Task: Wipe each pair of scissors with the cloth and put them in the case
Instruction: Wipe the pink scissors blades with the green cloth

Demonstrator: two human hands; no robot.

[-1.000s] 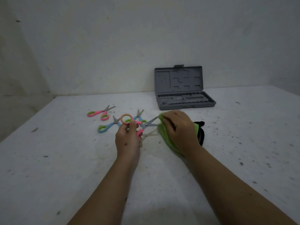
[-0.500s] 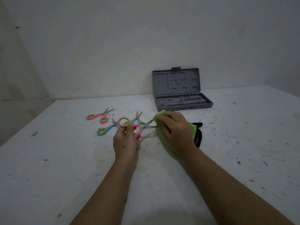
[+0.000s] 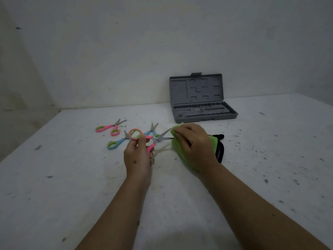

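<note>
My left hand grips a pair of pink-handled scissors by the handles, blades spread and pointing right. My right hand holds a green cloth with a black edge, pinched around the tips of the blades. Behind my left hand, on the table, lie a second pink pair and two blue-handled pairs. An open grey case stands at the back, lid upright against the wall, its tray holding no scissors that I can see.
The white table top is speckled with dark specks. Its left edge runs diagonally past the loose scissors. A wall rises right behind the case.
The scissors' blades have spread wider and my right hand with the cloth has slid outward toward the blade tips. The left hand has barely moved.
</note>
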